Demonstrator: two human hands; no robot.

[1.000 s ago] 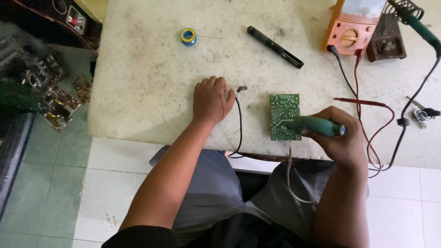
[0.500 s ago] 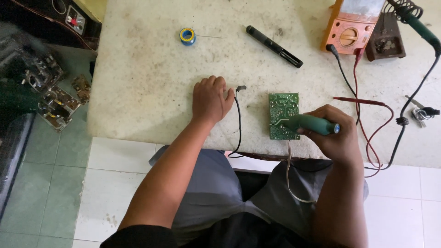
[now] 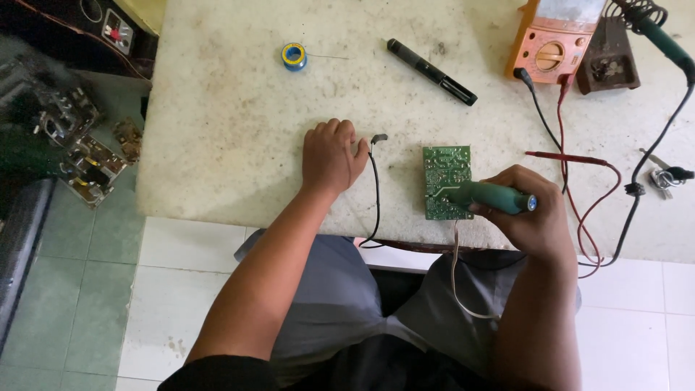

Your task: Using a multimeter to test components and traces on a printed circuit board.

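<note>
Little differs from the two earlier views, taken moments before: both hands and the board sit where they did, and the green tool has only shifted slightly along the board, so the work reads as steady, continuing contact with the board rather than a new step.

Worktable (image 3: 239, 137): pale, stained stone-like top, bearing all items below.

Left hand (image 3: 331, 154): palm down on the table, fingers loosely curled, gripping nothing visible; fingertips just beside the end of a black cable (image 3: 376, 190) that runs off the near edge.

Right hand (image 3: 532, 217): closed around a green-handled soldering iron (image 3: 492, 197), tip end lying on the circuit board.

Green circuit board (image 3: 445, 181): solder side up, flat near the table's front edge, between the two hands; a pale wire (image 3: 457, 279) hangs from it toward the lap.

Orange multimeter (image 3: 554, 40): far right corner; its red lead (image 3: 579, 166) and black lead (image 3: 539, 116) trail close behind the right hand and could snag a wrist movement.

Second soldering iron (image 3: 662, 36): green handle, resting in a coil stand at the far right, with a dark holder (image 3: 608, 65) beside it; its black cord (image 3: 637, 181) loops down the right side.

Black pen-shaped tool (image 3: 432, 72): lying diagonally, well apart from the board.

Solder spool (image 3: 293, 56): blue and yellow, far side, a thin strand trailing right.

Scrap boards (image 3: 87, 166): on the floor at left, off the table.
</note>
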